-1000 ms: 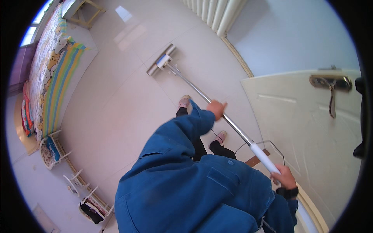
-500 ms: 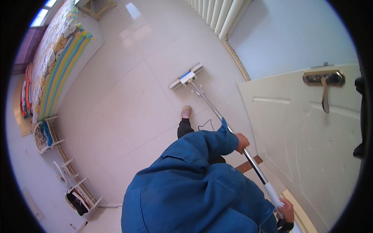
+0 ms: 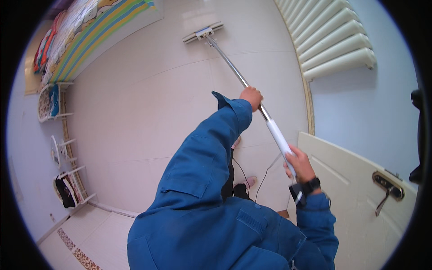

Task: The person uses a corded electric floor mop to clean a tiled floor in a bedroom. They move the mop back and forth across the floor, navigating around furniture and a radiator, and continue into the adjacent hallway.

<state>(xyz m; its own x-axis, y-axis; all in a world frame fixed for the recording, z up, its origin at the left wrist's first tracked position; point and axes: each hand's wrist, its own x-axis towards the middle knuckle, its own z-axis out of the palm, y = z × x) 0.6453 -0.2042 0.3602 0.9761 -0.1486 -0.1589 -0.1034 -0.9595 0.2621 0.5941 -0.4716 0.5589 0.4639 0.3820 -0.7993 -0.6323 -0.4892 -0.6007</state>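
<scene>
A mop (image 3: 234, 69) with a long metal pole stretches away from me, slanting up and to the left. Its wide silver head (image 3: 204, 32) rests on the tiled floor near the top of the view. My left hand (image 3: 252, 98) is wrapped round the metal pole about midway along. Lower down, my right hand (image 3: 299, 164) grips the white sleeve (image 3: 280, 137) at the pole's near end. Both arms wear blue sleeves, and a black band circles my right wrist.
A white radiator (image 3: 335, 40) runs along the right wall, above a cream door (image 3: 342, 184) with a metal handle. At left stand a bed with a striped cover (image 3: 103, 38) and white chairs (image 3: 54, 101). Thin cords (image 3: 265, 173) hang by my feet.
The mop head has slid forward, farther from me across the floor. Both hands have moved up with the pole, and my left arm now reaches farther out. My feet have shifted too.
</scene>
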